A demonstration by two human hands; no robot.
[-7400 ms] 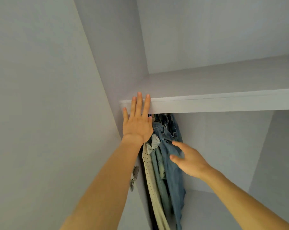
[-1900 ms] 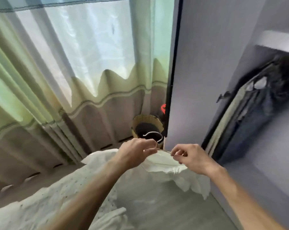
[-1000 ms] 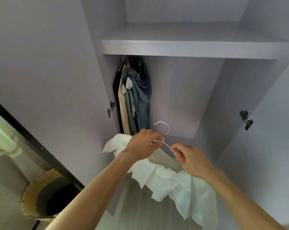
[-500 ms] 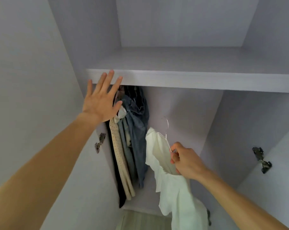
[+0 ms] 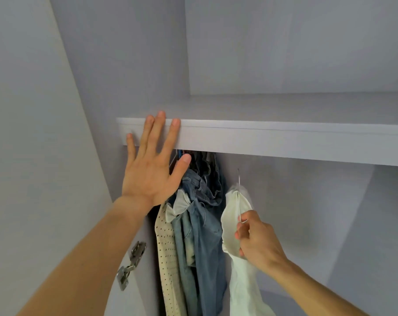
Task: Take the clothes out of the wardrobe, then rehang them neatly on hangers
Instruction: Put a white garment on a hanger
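While L hand [image 5: 151,176] lies flat on shelf [image 5: 284,142], R hand [image 5: 257,240] fingers [image 5: 243,226] pinch hanger [image 5: 239,190] carrying white shirt [image 5: 232,215].

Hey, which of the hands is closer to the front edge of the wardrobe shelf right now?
Left. The left hand lies flat with fingertips on the shelf edge; the right hand is well below it, pinching the wire hanger carrying the white shirt.

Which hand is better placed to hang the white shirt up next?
Right. The right hand pinches the wire hanger carrying the white shirt, just below the shelf beside the hanging jeans. The left hand lies flat on the shelf edge, holding nothing.
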